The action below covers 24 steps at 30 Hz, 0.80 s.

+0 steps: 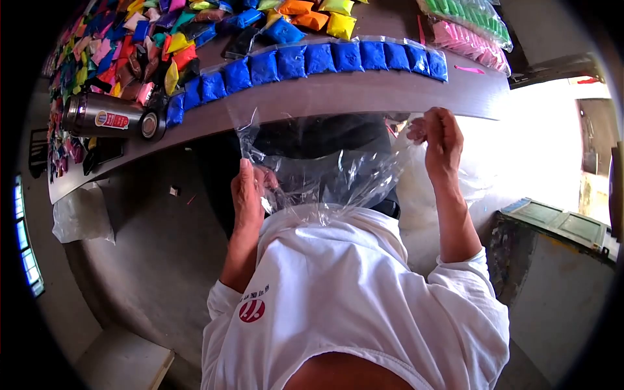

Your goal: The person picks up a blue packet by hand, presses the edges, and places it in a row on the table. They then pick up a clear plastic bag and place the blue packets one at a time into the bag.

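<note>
A large clear plastic bag (331,172) is stretched between my two hands, in front of the white shirt and below the table's near edge. My left hand (252,188) grips its left side, thumb pointing up. On the right, my right hand (440,140) is raised higher, with its fingers curled round the bag's upper right edge. Beyond the bag, a curved row of several blue packets (320,58) lies along the table (338,97), side by side.
Many coloured packets (104,52) are heaped at the table's left, beside a steel flask (107,116) lying on its side. Bagged green pieces (468,16) and pink pieces (465,44) lie at back right. A plastic bag (83,213) hangs at lower left; a cabinet (552,224) stands right.
</note>
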Tool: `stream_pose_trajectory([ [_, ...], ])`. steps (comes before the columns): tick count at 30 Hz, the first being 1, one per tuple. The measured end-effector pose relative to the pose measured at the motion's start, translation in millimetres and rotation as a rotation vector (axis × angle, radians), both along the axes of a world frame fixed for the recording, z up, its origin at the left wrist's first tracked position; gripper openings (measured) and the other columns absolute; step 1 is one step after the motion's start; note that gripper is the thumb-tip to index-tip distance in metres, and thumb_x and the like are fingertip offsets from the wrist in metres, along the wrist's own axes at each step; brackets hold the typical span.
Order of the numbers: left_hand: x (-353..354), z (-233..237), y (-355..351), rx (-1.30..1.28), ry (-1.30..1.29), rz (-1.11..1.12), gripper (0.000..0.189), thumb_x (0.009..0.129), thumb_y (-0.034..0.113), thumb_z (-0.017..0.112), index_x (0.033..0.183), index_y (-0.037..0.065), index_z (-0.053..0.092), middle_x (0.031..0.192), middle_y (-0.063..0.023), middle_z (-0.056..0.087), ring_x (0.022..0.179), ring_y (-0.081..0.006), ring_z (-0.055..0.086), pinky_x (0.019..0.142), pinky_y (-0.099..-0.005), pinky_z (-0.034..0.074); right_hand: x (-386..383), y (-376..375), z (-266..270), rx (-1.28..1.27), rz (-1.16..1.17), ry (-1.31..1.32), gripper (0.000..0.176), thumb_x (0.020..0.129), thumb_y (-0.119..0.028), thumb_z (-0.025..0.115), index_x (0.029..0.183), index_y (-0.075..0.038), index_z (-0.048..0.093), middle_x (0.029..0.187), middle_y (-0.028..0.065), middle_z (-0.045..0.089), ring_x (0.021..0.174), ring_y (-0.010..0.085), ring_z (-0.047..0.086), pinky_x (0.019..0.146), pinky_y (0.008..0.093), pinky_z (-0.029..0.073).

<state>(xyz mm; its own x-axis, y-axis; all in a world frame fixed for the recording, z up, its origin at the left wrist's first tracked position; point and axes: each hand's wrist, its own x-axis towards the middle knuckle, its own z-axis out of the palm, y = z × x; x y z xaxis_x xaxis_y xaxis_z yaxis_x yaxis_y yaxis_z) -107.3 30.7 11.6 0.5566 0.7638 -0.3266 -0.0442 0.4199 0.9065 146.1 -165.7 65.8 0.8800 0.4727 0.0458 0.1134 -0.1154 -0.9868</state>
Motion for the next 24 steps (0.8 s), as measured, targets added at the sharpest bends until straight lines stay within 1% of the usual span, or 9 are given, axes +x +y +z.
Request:
stream_pose_trajectory([
  [5, 5, -2, -5, 0.140, 0.059, -0.101, 0.056, 0.096, 0.050, 0.041, 0.059, 0.007, 0.041, 0.059, -0.0049, 0.052, 0.053, -0.0108, 0.041, 0.057, -0.0260, 0.037, 11, -19, -17, 0.093, -0.031, 0.239, 0.023, 0.096, -0.024, 0.052, 0.102, -0.002, 0.055, 0.079, 0.0065, 0.063, 0.063, 0.0109, 0.057, 0.059, 0.0227, 0.046],
  [8, 6, -4, -3, 0.117, 0.078, -0.068, 0.055, 0.096, 0.050, 0.041, 0.061, 0.008, 0.042, 0.062, -0.0049, 0.055, 0.053, -0.0085, 0.040, 0.053, -0.0236, 0.032, 8, -17, -10, 0.111, -0.069, 0.195, 0.019, 0.093, -0.018, 0.057, 0.100, -0.001, 0.055, 0.078, 0.0059, 0.062, 0.068, 0.0105, 0.057, 0.061, 0.0233, 0.046],
  [9, 8, -4, -2, 0.088, 0.062, -0.066, 0.055, 0.096, 0.050, 0.041, 0.060, 0.008, 0.041, 0.061, -0.0053, 0.051, 0.057, -0.0128, 0.044, 0.057, -0.0271, 0.037, 7, -16, -10, 0.109, -0.067, 0.195, 0.019, 0.093, -0.018, 0.057, 0.100, -0.001, 0.055, 0.078, 0.0059, 0.062, 0.068, 0.0105, 0.057, 0.061, 0.0233, 0.046],
  [12, 9, -2, 0, 0.079, 0.051, -0.082, 0.055, 0.095, 0.051, 0.042, 0.059, 0.009, 0.041, 0.060, -0.0058, 0.049, 0.058, -0.0163, 0.048, 0.060, -0.0298, 0.041, 0, -11, -5, -0.079, -0.263, -0.651, 0.022, 0.080, 0.003, 0.066, 0.100, -0.001, 0.057, 0.085, 0.0079, 0.064, 0.075, 0.0154, 0.061, 0.070, 0.0259, 0.049],
  [14, 11, -2, -2, 0.120, 0.045, -0.153, 0.056, 0.094, 0.053, 0.042, 0.060, 0.009, 0.044, 0.061, -0.0060, 0.053, 0.054, -0.0141, 0.047, 0.055, -0.0276, 0.040, -5, -9, 5, -0.092, -0.113, -0.955, 0.024, 0.073, 0.005, 0.068, 0.095, -0.001, 0.060, 0.087, 0.0120, 0.064, 0.076, 0.0224, 0.063, 0.069, 0.0278, 0.049],
  [15, 13, -3, -4, 0.119, 0.050, -0.151, 0.056, 0.094, 0.053, 0.042, 0.060, 0.009, 0.044, 0.061, -0.0060, 0.053, 0.054, -0.0141, 0.047, 0.055, -0.0276, 0.040, -12, -4, 13, -0.068, 0.020, -0.925, 0.025, 0.068, 0.006, 0.069, 0.091, 0.000, 0.061, 0.088, 0.0147, 0.064, 0.077, 0.0270, 0.064, 0.069, 0.0305, 0.050],
  [18, 17, -8, -10, 0.153, 0.097, -0.121, 0.060, 0.093, 0.056, 0.040, 0.060, 0.008, 0.049, 0.058, -0.0038, 0.054, 0.051, -0.0086, 0.043, 0.049, -0.0229, 0.034, -23, 12, 23, -0.360, 0.531, -0.697, 0.031, 0.073, -0.018, 0.075, 0.095, 0.000, 0.061, 0.087, 0.0152, 0.065, 0.075, 0.0307, 0.064, 0.067, 0.0363, 0.051],
  [22, 11, -11, -3, 0.259, 0.171, -0.186, 0.062, 0.095, 0.056, 0.037, 0.065, 0.005, 0.057, 0.059, -0.0012, 0.055, 0.053, -0.0073, 0.044, 0.048, -0.0232, 0.032, -35, 23, 4, -0.478, 0.718, -0.767, 0.042, 0.073, -0.032, 0.074, 0.097, 0.000, 0.062, 0.083, 0.0144, 0.064, 0.075, 0.0317, 0.063, 0.066, 0.0384, 0.050],
  [24, 9, -10, -6, 0.224, 0.177, -0.198, 0.062, 0.095, 0.055, 0.035, 0.066, 0.005, 0.057, 0.059, -0.0006, 0.054, 0.052, -0.0059, 0.041, 0.049, -0.0227, 0.031, -37, 27, 13, -0.791, 0.965, -0.296, 0.044, 0.073, -0.035, 0.074, 0.098, -0.001, 0.062, 0.079, 0.0135, 0.063, 0.075, 0.0292, 0.063, 0.066, 0.0383, 0.049],
])
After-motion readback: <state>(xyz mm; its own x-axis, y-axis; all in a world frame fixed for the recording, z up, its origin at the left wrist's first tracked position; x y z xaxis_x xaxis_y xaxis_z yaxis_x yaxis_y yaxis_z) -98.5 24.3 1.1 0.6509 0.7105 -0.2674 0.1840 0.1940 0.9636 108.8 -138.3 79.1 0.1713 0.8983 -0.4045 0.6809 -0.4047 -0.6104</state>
